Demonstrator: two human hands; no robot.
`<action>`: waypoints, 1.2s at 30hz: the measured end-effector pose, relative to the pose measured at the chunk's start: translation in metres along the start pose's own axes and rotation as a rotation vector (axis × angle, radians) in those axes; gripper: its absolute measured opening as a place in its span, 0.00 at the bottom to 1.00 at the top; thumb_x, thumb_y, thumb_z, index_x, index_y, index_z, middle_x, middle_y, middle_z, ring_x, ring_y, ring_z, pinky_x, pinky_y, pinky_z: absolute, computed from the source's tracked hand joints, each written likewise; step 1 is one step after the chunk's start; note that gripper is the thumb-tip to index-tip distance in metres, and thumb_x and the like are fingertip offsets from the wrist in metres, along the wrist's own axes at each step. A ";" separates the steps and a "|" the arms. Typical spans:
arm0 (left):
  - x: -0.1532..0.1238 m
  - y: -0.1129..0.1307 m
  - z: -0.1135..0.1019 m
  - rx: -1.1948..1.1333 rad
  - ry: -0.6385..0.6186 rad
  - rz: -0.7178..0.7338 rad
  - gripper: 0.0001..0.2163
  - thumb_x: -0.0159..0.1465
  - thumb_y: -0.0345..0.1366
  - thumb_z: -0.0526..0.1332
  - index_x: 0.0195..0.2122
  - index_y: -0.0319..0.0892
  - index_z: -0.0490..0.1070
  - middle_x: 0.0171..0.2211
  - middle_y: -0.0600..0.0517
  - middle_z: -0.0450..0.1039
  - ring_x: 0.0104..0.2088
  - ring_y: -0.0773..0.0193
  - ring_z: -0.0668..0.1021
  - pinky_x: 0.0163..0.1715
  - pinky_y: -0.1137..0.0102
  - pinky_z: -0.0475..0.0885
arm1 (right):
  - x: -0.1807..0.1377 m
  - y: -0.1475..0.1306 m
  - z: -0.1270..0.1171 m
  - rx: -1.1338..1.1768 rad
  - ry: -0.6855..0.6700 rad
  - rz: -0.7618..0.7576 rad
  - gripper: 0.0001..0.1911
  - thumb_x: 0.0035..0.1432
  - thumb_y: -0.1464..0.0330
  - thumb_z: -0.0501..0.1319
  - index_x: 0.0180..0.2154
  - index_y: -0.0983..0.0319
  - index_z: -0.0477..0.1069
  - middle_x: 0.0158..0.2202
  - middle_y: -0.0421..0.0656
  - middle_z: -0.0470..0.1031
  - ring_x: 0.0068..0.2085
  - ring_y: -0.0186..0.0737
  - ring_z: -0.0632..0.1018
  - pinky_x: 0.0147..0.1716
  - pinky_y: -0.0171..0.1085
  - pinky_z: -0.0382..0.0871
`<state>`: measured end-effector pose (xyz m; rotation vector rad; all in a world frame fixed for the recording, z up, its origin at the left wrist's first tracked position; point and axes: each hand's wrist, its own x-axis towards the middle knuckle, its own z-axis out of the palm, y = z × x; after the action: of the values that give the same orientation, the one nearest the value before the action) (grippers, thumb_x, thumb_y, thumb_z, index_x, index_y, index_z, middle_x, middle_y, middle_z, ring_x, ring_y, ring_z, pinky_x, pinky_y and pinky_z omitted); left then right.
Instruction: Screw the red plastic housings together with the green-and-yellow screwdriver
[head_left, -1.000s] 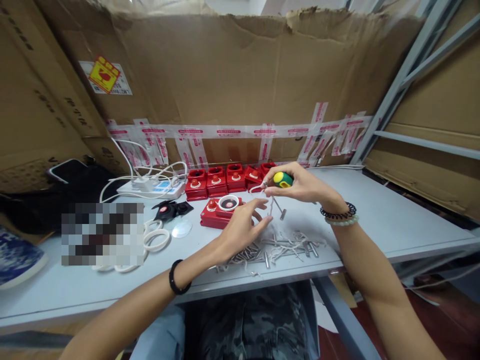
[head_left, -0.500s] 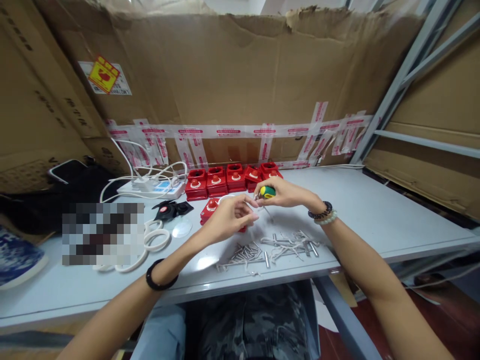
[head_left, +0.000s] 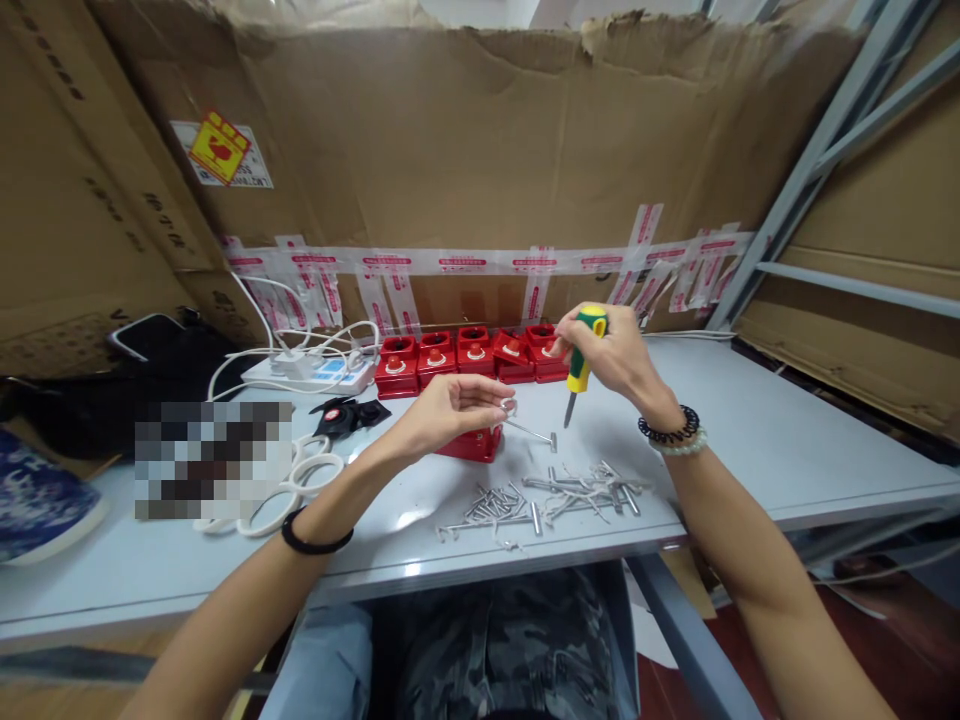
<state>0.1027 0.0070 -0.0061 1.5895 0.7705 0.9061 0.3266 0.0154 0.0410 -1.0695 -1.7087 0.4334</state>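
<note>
My left hand [head_left: 459,408] is closed in a pinch on the end of a small metal hammer [head_left: 531,432], a thin silver rod with a short crosspiece at its far end. A bit of white cord shows at my fingertips. Below that hand, a red box [head_left: 474,447] sits on the table, largely covered by the hand. Raised to the right, my right hand [head_left: 616,350] grips a screwdriver [head_left: 579,370] by its green and yellow handle. Its blade points down, apart from the hammer. Near the table's front edge lies a pile of metal rods, short cylinders and white cords [head_left: 495,505].
Several red boxes with round knobs [head_left: 475,352] line the back, before a taped cardboard wall [head_left: 480,150]. At left are a power strip [head_left: 330,372] with cables, black parts [head_left: 349,415] and white rings [head_left: 316,475]. A metal frame [head_left: 795,190] rises at right.
My right hand has moved up and right, away from the left, and the screwdriver now points downward. The hammer extends rightward from my left hand.
</note>
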 end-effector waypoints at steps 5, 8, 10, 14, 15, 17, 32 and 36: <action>0.002 -0.001 -0.005 0.021 0.057 0.022 0.12 0.53 0.35 0.70 0.38 0.39 0.77 0.36 0.47 0.81 0.36 0.65 0.81 0.40 0.70 0.75 | -0.004 -0.008 -0.003 0.172 0.323 -0.095 0.16 0.57 0.62 0.56 0.19 0.58 0.60 0.18 0.39 0.63 0.19 0.32 0.66 0.20 0.36 0.62; 0.003 -0.002 -0.006 0.052 0.076 0.044 0.12 0.54 0.37 0.69 0.38 0.39 0.77 0.35 0.47 0.81 0.34 0.65 0.81 0.38 0.71 0.75 | -0.006 -0.009 0.004 0.260 0.459 -0.110 0.17 0.59 0.59 0.53 0.21 0.57 0.56 0.19 0.39 0.63 0.21 0.34 0.67 0.22 0.37 0.65; 0.003 -0.002 -0.006 0.065 0.074 0.044 0.12 0.54 0.37 0.69 0.39 0.38 0.77 0.34 0.47 0.81 0.34 0.65 0.81 0.38 0.71 0.75 | -0.006 -0.007 0.011 0.303 0.502 -0.162 0.17 0.58 0.58 0.55 0.21 0.57 0.56 0.19 0.38 0.63 0.21 0.34 0.68 0.23 0.37 0.66; 0.001 0.000 -0.005 0.064 0.055 0.035 0.13 0.55 0.38 0.69 0.40 0.39 0.78 0.36 0.47 0.82 0.36 0.63 0.81 0.40 0.69 0.75 | -0.002 0.001 0.021 0.406 0.542 -0.356 0.17 0.56 0.58 0.59 0.20 0.57 0.60 0.16 0.35 0.62 0.18 0.33 0.67 0.19 0.36 0.63; 0.001 0.001 -0.005 0.060 0.052 0.035 0.13 0.55 0.38 0.69 0.40 0.39 0.78 0.36 0.46 0.82 0.37 0.62 0.81 0.40 0.69 0.75 | -0.002 0.002 0.021 0.422 0.547 -0.383 0.17 0.56 0.58 0.60 0.20 0.57 0.61 0.16 0.35 0.63 0.17 0.32 0.67 0.19 0.36 0.62; 0.001 0.001 -0.006 0.048 0.047 0.036 0.13 0.55 0.38 0.69 0.40 0.39 0.78 0.36 0.47 0.82 0.37 0.62 0.81 0.40 0.69 0.74 | 0.000 0.004 0.021 0.437 0.551 -0.403 0.17 0.56 0.59 0.61 0.20 0.58 0.62 0.15 0.34 0.63 0.17 0.32 0.67 0.18 0.36 0.62; 0.001 -0.002 -0.007 -0.072 0.067 0.021 0.12 0.55 0.37 0.70 0.40 0.39 0.78 0.36 0.48 0.81 0.35 0.65 0.81 0.40 0.71 0.74 | -0.003 -0.004 0.020 0.405 0.606 -0.482 0.14 0.56 0.63 0.59 0.21 0.57 0.63 0.16 0.35 0.64 0.17 0.33 0.68 0.17 0.37 0.62; 0.002 -0.004 -0.007 -0.173 0.054 0.001 0.11 0.54 0.36 0.71 0.38 0.41 0.79 0.34 0.50 0.81 0.33 0.67 0.80 0.40 0.71 0.73 | -0.008 -0.010 0.020 0.376 0.603 -0.538 0.12 0.56 0.63 0.58 0.21 0.56 0.63 0.16 0.36 0.66 0.17 0.33 0.68 0.17 0.38 0.61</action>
<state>0.0971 0.0131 -0.0092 1.4189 0.7088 0.9933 0.3052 0.0073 0.0355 -0.3775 -1.2327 0.0608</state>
